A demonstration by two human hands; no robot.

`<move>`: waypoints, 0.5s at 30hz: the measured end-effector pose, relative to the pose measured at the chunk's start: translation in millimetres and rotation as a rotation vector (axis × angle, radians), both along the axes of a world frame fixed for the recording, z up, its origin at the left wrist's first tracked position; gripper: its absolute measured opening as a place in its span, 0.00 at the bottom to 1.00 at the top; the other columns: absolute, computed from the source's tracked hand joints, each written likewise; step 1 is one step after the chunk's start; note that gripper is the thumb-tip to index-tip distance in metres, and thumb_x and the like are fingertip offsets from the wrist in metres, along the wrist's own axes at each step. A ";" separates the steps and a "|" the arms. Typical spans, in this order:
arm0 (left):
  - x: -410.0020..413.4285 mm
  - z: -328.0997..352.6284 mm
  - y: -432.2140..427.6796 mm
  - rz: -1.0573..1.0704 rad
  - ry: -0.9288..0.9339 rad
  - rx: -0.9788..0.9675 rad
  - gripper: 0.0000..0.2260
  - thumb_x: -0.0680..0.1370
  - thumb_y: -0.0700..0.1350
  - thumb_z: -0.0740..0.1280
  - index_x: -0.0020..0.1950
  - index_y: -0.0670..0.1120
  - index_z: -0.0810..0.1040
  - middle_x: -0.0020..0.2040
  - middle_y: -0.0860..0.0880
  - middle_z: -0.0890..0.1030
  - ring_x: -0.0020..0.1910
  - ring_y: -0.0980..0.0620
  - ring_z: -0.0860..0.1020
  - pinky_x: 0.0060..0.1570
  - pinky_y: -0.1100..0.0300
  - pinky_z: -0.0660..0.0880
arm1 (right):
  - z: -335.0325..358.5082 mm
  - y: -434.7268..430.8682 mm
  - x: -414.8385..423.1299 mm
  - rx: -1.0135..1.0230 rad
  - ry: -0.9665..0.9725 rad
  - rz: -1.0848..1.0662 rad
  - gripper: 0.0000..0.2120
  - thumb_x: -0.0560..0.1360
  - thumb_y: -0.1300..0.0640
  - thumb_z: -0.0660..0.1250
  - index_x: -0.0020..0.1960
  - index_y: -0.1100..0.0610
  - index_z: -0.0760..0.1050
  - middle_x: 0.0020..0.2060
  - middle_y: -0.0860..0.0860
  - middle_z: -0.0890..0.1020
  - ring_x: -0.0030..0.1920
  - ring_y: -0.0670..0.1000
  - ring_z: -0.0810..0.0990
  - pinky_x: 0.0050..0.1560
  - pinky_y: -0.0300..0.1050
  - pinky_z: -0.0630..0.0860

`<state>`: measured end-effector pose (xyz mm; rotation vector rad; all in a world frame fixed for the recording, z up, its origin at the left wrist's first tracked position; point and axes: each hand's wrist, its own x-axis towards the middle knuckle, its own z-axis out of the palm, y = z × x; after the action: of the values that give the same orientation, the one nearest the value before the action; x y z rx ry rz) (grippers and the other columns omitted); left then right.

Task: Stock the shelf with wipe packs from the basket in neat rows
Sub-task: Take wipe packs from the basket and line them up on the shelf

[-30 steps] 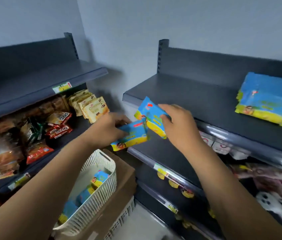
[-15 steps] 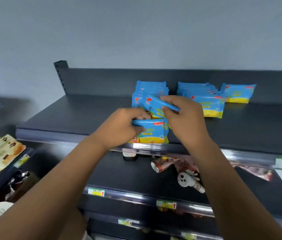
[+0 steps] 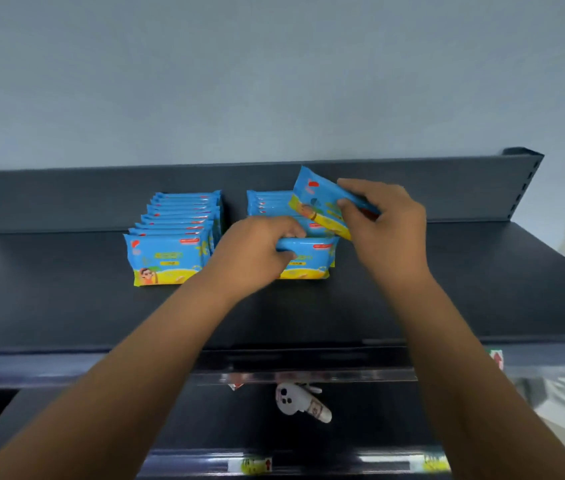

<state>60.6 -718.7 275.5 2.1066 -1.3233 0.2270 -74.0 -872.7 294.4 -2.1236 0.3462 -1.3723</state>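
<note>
Pinching a tilted pack (image 3: 321, 202), the right grip (image 3: 388, 226) is hovering just behind the front pack (image 3: 310, 263) the left grip (image 3: 253, 254) is clasping.

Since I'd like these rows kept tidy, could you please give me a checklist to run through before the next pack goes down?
1. Left hand grips the blue-and-yellow plastic front wipe pack of the right row: ok.
2. That pack upright, facing forward: ok.
3. Right hand holds the second wipe pack level: not ok, it is tilted above the row.
4. Left row neat: ok.
5. Dark grey metal shelf has room in front: ok.
6. Front pack flush with those behind: cannot tell, the hands hide it.
</note>
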 end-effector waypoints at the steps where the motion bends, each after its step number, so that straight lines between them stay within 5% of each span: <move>1: 2.5 -3.5 -5.0 0.020 -0.064 0.005 0.13 0.72 0.44 0.74 0.55 0.55 0.82 0.50 0.55 0.85 0.51 0.50 0.82 0.53 0.48 0.78 | -0.7 -5.0 0.1 -0.001 -0.017 0.004 0.14 0.76 0.61 0.72 0.61 0.53 0.84 0.44 0.31 0.77 0.55 0.50 0.81 0.56 0.41 0.77; 7: 10.7 -16.0 -18.5 0.070 -0.221 -0.035 0.15 0.73 0.44 0.74 0.60 0.50 0.82 0.50 0.51 0.84 0.55 0.46 0.77 0.52 0.45 0.77 | -8.8 -12.2 -1.2 0.026 -0.142 0.049 0.13 0.76 0.61 0.73 0.59 0.51 0.85 0.46 0.24 0.78 0.54 0.47 0.81 0.52 0.36 0.78; 11: 8.5 -27.3 -18.6 0.174 -0.327 -0.031 0.22 0.73 0.49 0.76 0.66 0.48 0.78 0.66 0.47 0.76 0.63 0.41 0.72 0.58 0.42 0.75 | -15.6 -12.9 -0.5 0.056 -0.151 0.086 0.13 0.75 0.62 0.73 0.56 0.50 0.85 0.46 0.29 0.81 0.53 0.47 0.81 0.50 0.38 0.77; 15: 1.4 -39.4 -16.7 0.375 0.002 -0.081 0.39 0.70 0.55 0.79 0.74 0.43 0.65 0.72 0.44 0.65 0.68 0.40 0.68 0.67 0.47 0.69 | -27.9 -13.3 6.6 -0.034 -0.014 0.094 0.13 0.73 0.63 0.74 0.55 0.52 0.86 0.46 0.34 0.81 0.54 0.48 0.80 0.53 0.42 0.78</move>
<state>62.1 -735.4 236.0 2.2689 -0.8924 0.4272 -67.4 -886.0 266.6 -2.1286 0.2166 -1.3471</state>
